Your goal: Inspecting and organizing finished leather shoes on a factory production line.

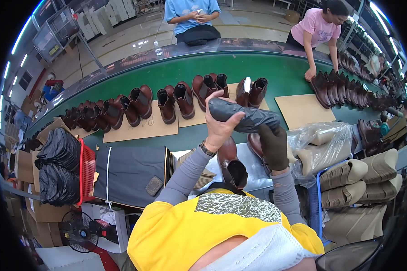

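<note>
My left hand (222, 124), bare and with a watch at the wrist, grips one end of an elongated bundle wrapped in black plastic (239, 115). At its other end, my right hand (274, 147), in a dark brown glove, is closed round the plastic. Whatever lies inside the wrapping is hidden. Below the bundle a brown ankle boot (229, 160) rests on the pale work surface (251, 178), its opening toward me. A second brown boot (256, 143) lies beside it, partly covered by my right hand.
Brown boots (142, 101) line cardboard sheets on the green conveyor (239, 65). Left are a red basket (87, 171) of black plastic bundles and a dark sheet stack (131, 174). Right stand beige shaped inserts (343, 180). Across, one person handles boots; another sits.
</note>
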The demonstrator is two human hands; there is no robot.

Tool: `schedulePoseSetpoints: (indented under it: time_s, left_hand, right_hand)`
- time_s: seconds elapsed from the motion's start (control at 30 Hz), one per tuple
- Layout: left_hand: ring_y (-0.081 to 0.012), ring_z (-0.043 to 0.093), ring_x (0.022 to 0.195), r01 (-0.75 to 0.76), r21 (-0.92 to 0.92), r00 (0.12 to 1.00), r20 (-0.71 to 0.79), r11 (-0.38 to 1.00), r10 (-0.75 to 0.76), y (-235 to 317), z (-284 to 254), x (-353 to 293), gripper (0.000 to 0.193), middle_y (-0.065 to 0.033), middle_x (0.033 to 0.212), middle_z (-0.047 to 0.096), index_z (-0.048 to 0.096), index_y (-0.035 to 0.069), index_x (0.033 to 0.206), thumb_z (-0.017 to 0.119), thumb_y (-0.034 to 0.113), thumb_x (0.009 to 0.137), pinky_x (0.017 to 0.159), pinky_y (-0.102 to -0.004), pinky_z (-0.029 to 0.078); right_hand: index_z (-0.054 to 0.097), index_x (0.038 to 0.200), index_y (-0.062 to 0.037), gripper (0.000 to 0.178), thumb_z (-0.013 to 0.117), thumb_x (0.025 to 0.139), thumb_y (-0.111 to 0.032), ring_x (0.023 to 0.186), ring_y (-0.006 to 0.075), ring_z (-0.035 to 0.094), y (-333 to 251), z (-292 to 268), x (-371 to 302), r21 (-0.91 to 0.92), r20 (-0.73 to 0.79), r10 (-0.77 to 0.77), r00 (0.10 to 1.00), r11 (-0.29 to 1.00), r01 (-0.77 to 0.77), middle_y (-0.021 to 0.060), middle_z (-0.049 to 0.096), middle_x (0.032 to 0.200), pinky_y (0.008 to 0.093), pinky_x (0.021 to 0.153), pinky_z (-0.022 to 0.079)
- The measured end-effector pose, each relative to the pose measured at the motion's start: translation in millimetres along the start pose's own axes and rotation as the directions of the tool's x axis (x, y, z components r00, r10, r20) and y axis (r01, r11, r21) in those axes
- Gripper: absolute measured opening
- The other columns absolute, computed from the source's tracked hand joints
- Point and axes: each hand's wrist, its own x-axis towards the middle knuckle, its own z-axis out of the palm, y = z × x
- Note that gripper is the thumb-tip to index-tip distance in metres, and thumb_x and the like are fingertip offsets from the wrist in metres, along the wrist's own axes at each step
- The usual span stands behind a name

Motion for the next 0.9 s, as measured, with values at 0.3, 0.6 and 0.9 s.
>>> schedulePoseSetpoints:
  time_s: [0.3,0.6,0.9]
  left_hand:
    - [-0.0103,0.055,0.076,0.285,0.013,0.959,-0.02,0.959,-0.284,-3,28,-14,0.042,-0.003,0.085,0.056,0.051,0.002,0.098,0.079,0.023,0.075,0.07,-0.0252,0.047]
    - [-0.0306,0.064,0.084,0.003,0.315,0.647,0.723,0.949,-0.242,-39,47,-62,0.057,-0.0144,0.089,0.064,0.056,0.001,0.11,0.079,0.034,0.07,0.075,-0.0358,0.051]
    - [-0.0243,0.049,0.093,-0.696,0.109,0.101,0.993,0.71,-0.054,-77,74,-124,0.032,-0.0098,0.099,0.046,0.066,0.013,0.098,0.069,0.018,0.066,0.079,-0.0327,0.044]
  right_hand:
    - [0.054,0.115,-0.0031,0.058,0.083,0.065,-0.008,0.095,0.0212,0.058,1,-8,-9,-0.208,-0.089,-0.318,0.944,0.933,0.295,0.0124,0.048,0.119,0.0319,0.082,0.049]
    - [0.066,0.109,-0.0049,0.031,0.061,0.079,0.003,0.082,0.0191,0.063,-5,-147,-46,-0.744,-0.1,-0.431,0.897,0.631,0.221,0.0112,0.062,0.094,0.0297,0.064,0.053]
    - [0.062,0.099,0.0013,0.038,0.073,0.076,-0.027,0.069,0.0173,0.065,-16,-179,-73,-0.372,-0.616,0.236,0.751,0.754,-0.542,0.0085,0.066,0.088,0.0271,0.051,0.052]
